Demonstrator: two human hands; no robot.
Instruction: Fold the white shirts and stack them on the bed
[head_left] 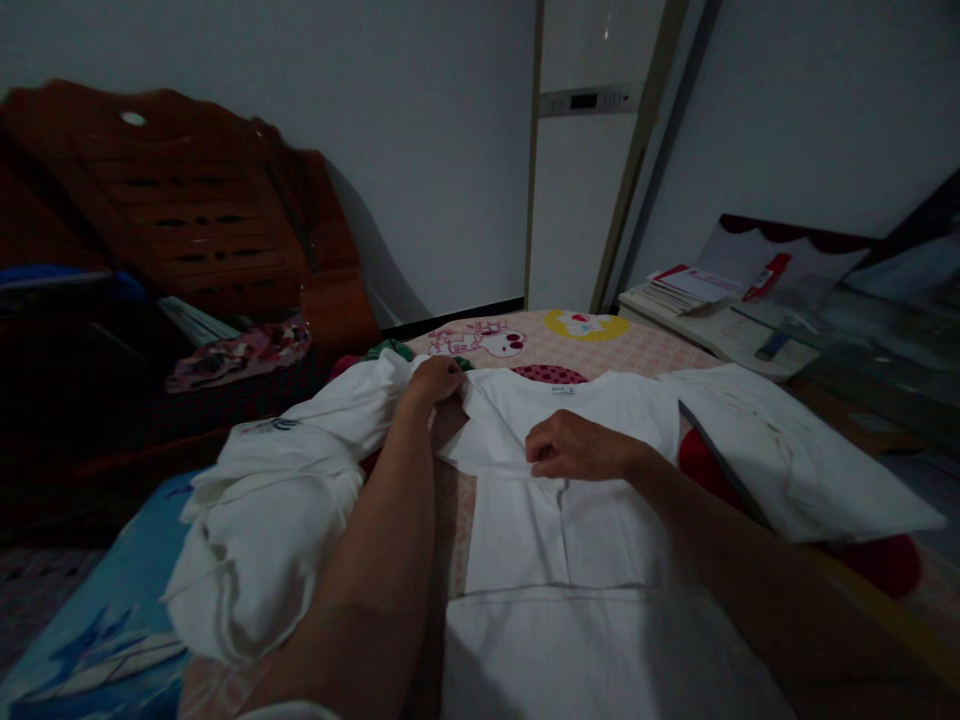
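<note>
A white T-shirt [615, 410] lies spread on the patterned cover, its collar and small label facing away from me. My left hand [441, 378] is closed on the shirt near its left shoulder. My right hand [574, 447] is curled, fingertips pinching cloth at the middle of the shirt. Between the two hands, the left side of the shirt is folded inward and creased. Closer to me, a white panel of cloth [570, 650] with a straight edge overlaps the shirt's lower part; whether it belongs to the same shirt I cannot tell.
A heap of white clothes [270, 520] is on the left, beside a blue printed cloth [112, 620]. At right lies a flat white folded garment [795, 450]. Behind are a carved wooden chair [180, 210], a tall white cabinet-like unit [585, 200] and a side table with papers [690, 285].
</note>
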